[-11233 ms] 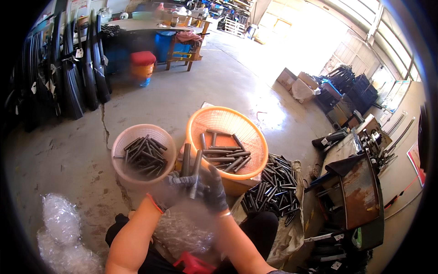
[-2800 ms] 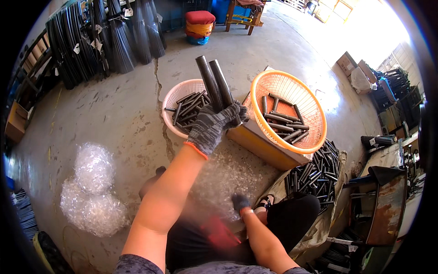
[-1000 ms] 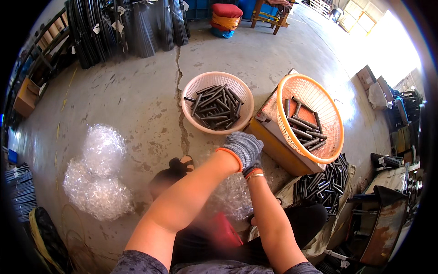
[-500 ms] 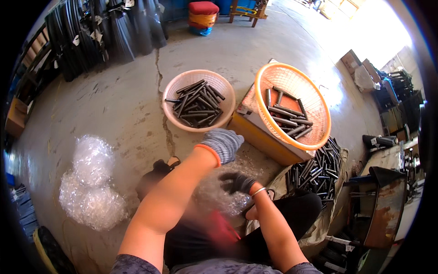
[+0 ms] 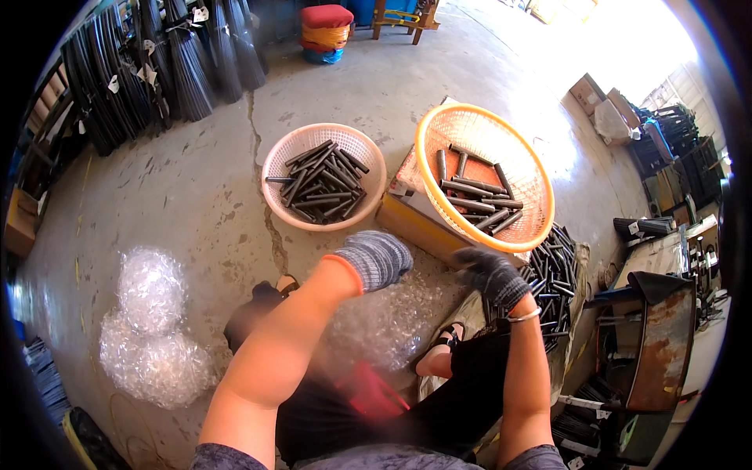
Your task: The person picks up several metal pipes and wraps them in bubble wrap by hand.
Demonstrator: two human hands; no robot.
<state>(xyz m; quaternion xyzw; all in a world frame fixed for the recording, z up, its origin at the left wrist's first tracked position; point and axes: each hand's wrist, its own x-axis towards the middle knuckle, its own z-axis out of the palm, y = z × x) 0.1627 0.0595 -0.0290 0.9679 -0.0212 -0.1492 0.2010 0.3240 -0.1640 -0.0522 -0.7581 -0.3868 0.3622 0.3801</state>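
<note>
My left hand [image 5: 374, 261], in a grey knit glove with an orange cuff, is curled closed above the floor, just in front of the pinkish basket [image 5: 269, 184]. Whatever its fingers may hold is hidden. My right hand [image 5: 495, 276], in a dark glove, is beside the near rim of the orange basket [image 5: 546, 176]; motion smears its fingers. Short dark tubes [image 5: 329, 184] fill the pinkish basket, and more tubes [image 5: 489, 204] lie in the orange one. A heap of similar black tubes [image 5: 556, 274] lies on a sack beyond my right hand.
A box [image 5: 427, 227] supports the tilted orange basket. Clear plastic shreds [image 5: 392, 317] litter the floor between my legs. Bundled clear plastic [image 5: 153, 337] lies at left. Black strips [image 5: 157, 70] stand far left; a red-topped stool [image 5: 325, 31] stands behind. A rusty metal panel [image 5: 662, 345] is at right.
My right hand has moved right and away from me, from above the plastic shreds to beside the orange basket. My left hand stays closed and has come slightly nearer. The view has shifted.
</note>
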